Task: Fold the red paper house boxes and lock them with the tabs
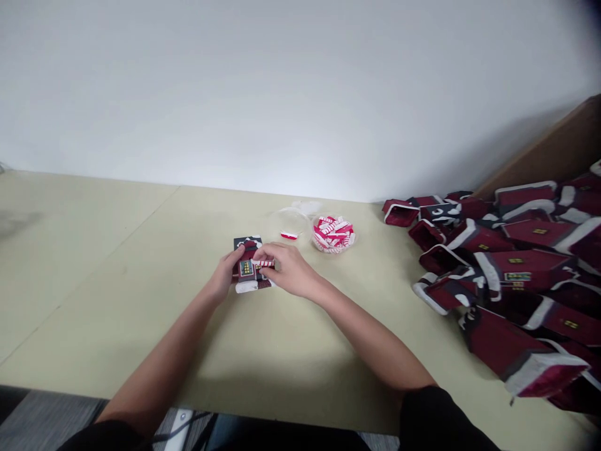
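Between both hands, on the pale table (117, 300), a dark-red paper house (248, 270) is lying flat, the left hand (225, 269) pressing its edge, seemingly to steady it. The right hand (286, 269) is pinching a red-and-white striped strip (263, 264), long axis sideways, pointing at the left fingers. A clear bowl of strips (334, 235) is sitting ahead of the right fingers; more houses (507, 263) are lying heaped well rightward.

My black fabric sleeves (439, 419) end just by pale green table's front edge (291, 421); blue denim trousers (220, 432) below it; my left hand (225, 275), right hand (288, 269) bare.
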Demonstrator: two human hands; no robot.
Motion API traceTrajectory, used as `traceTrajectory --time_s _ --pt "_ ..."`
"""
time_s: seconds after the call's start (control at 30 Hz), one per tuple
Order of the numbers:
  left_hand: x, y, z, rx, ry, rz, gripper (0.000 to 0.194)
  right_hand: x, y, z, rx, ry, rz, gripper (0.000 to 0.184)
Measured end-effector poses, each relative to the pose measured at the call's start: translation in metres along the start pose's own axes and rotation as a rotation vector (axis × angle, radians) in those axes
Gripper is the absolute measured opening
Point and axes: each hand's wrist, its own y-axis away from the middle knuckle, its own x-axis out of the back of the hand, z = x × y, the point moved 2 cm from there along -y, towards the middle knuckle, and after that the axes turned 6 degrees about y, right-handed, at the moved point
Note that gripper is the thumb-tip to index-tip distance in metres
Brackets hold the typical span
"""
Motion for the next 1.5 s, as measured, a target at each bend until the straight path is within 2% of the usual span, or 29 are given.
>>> traceTrajectory --time_s 0.2,0.47,0.63,0.83,1.0,1.17,1.4,1.5 --pt "0.000 0.003 0.001 0.050 -0.020 0.013 0.065 0.001 -0.001 0.000 0.022 0.092 0.009 0.031" --pt "-0.008 0.007 0.004 0.062 -0.077 -0.016 0.068 -0.005 0.002 0.009 0.063 0.269 0.033 0.025" --pt "-0.006 0.005 0.001 0.066 -0.071 0.003 0.070 -0.005 0.000 0.012 0.034 0.492 -0.061 0.027" --pt "-0.005 0.004 -0.001 0.075 -0.047 0.033 0.066 -0.001 -0.003 -0.001 0.046 0.768 -0.122 0.037" --pt "-0.006 0.003 -0.004 0.063 -0.056 0.006 0.066 -0.002 -0.003 -0.005 0.129 0.727 -0.143 0.033" --pt "-0.007 0.002 -0.006 0.049 -0.059 -0.051 0.069 -0.009 -0.003 0.004 0.110 0.712 -0.135 0.024" --pt "-0.006 0.005 -0.002 0.067 -0.117 -0.027 0.072 -0.015 -0.005 0.013 0.137 0.636 -0.068 0.026" --pt "-0.006 0.006 -0.001 0.109 -0.176 0.022 0.071 -0.016 -0.006 0.014 0.130 0.611 -0.049 0.025"
